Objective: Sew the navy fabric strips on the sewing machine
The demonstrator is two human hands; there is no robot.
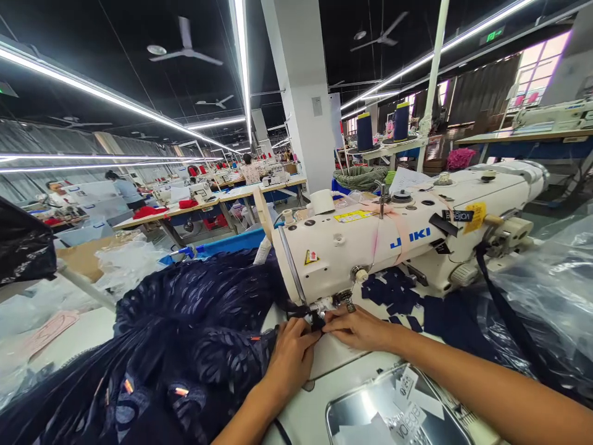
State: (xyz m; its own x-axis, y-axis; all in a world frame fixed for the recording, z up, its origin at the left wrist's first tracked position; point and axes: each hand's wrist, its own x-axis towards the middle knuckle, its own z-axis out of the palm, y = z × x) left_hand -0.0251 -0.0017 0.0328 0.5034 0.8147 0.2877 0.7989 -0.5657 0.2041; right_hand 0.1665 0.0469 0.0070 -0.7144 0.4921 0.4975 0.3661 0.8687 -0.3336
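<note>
Both hands meet under the head of a white JUKI sewing machine (343, 241), close to its presser foot (316, 316). My left hand (293, 349) is closed, its fingertips pressed on the edge of dark navy fabric at the foot. From the other side, my right hand (354, 329) pinches a small bit of that fabric, partly hidden by the fingers. A large heap of navy garments (199, 296) lies left of the machine and reaches my left hand. Small navy fabric pieces (393, 293) are scattered on the machine bed behind my right hand.
A metal tray (340, 411) with printed labels (410, 423) sits at the front of the table. Clear plastic bags (560, 290) lie at right. Two navy thread cones (401, 122) stand behind the machine. Other people and sewing tables (259, 188) are farther back.
</note>
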